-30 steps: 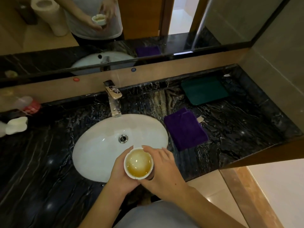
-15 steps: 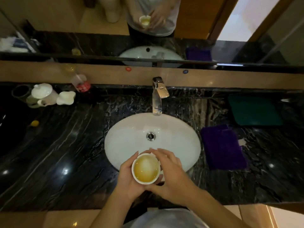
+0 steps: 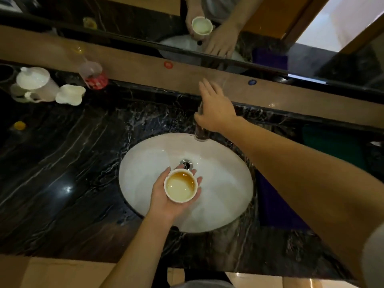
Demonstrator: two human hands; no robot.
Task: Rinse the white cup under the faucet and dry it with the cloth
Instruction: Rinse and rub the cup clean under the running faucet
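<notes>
A white cup (image 3: 180, 187) with brownish liquid and a stained inside sits upright in my left hand (image 3: 164, 202), which holds it from below over the white oval sink (image 3: 224, 183), near the drain. My right hand (image 3: 216, 109) reaches across to the chrome faucet (image 3: 201, 133) and lies over its top with fingers straight; the handle is hidden under the palm. No water is visible. The purple cloth (image 3: 274, 206) lies on the counter right of the sink, mostly covered by my right forearm.
A dark green cloth (image 3: 332, 140) lies at the far right of the black marble counter (image 3: 62, 183). At the back left stand a white teapot (image 3: 35, 82), a white dish (image 3: 70, 94) and a plastic cup with a red label (image 3: 93, 75). A mirror runs behind.
My right hand has let go of the cup and reached forward onto the faucet. My left hand alone now holds the cup, a little further over the sink.
</notes>
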